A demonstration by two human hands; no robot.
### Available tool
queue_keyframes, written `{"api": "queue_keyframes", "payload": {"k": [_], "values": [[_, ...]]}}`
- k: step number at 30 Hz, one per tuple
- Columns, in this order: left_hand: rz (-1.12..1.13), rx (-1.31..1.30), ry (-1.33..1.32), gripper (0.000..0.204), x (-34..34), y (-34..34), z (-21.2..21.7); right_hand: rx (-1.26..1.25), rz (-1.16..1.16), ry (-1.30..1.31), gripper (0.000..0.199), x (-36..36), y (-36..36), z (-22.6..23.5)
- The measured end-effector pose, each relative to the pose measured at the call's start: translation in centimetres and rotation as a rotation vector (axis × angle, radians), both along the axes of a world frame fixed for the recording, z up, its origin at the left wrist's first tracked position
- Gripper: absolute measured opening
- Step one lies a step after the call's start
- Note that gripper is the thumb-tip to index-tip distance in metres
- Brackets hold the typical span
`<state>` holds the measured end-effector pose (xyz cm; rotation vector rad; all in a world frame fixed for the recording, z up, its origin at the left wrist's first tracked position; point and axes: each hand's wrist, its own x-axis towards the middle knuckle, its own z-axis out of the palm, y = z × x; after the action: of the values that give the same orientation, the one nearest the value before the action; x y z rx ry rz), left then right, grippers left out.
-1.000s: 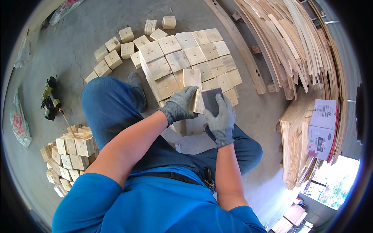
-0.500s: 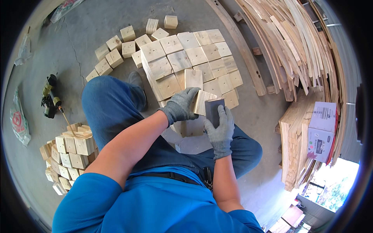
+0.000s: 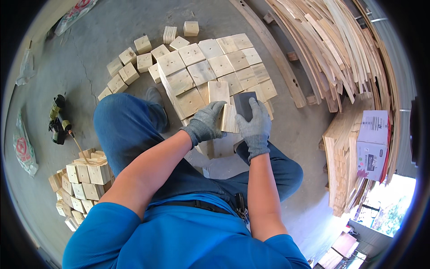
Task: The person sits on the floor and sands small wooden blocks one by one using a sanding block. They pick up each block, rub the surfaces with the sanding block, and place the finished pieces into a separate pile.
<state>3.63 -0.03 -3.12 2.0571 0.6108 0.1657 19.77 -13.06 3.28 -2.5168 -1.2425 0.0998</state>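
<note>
My left hand (image 3: pixel 206 120), in a grey knitted glove, is closed on a small wooden block (image 3: pixel 230 119) whose striped edge faces up. In the same kind of glove, my right hand (image 3: pixel 255 124) grips a dark grey sanding block (image 3: pixel 243 105) against or very close to the wood's right side; contact is hard to make out. Just beyond my left fingers, a pale block (image 3: pixel 218 91) lies on a large stack of wooden blocks (image 3: pixel 201 71). The fingertips beneath the held pieces are partly hidden.
Loose wooden blocks (image 3: pixel 129 73) lie beyond my left knee. A lower-left block pile (image 3: pixel 87 179) sits near a black-and-olive tool (image 3: pixel 57 119) with a hose. Long planks (image 3: pixel 322 49), a beam (image 3: pixel 273 54) and a carton (image 3: pixel 372 141) line the right side.
My right hand has slid away from my body with the sanding block, along the wooden block's side. My left hand keeps the wooden block nearly in place.
</note>
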Motion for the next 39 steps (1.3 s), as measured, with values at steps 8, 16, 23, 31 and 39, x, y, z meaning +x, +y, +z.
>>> {"api": "queue_keyframes", "payload": {"k": [8,16,23,31,39], "values": [[-0.015,0.014,0.007,0.112,0.0,0.0,0.0,-0.005,0.025,-0.021,0.079,-1.3,-2.2,-0.4],[-0.021,0.034,-0.002,0.111,0.0,0.0,-0.3,-0.011,0.114,-0.057,0.079,-5.7,-7.2,0.9],[0.001,0.027,0.016,0.113,0.2,-0.1,0.1,0.038,0.111,-0.046,0.078,-2.8,-3.5,0.5],[-0.016,0.014,0.017,0.114,0.1,0.0,0.2,0.045,0.038,0.010,0.079,-0.4,-0.2,-0.2],[-0.011,0.021,0.014,0.113,0.0,0.0,0.2,0.003,0.078,-0.033,0.079,-4.2,-4.9,0.7]]}}
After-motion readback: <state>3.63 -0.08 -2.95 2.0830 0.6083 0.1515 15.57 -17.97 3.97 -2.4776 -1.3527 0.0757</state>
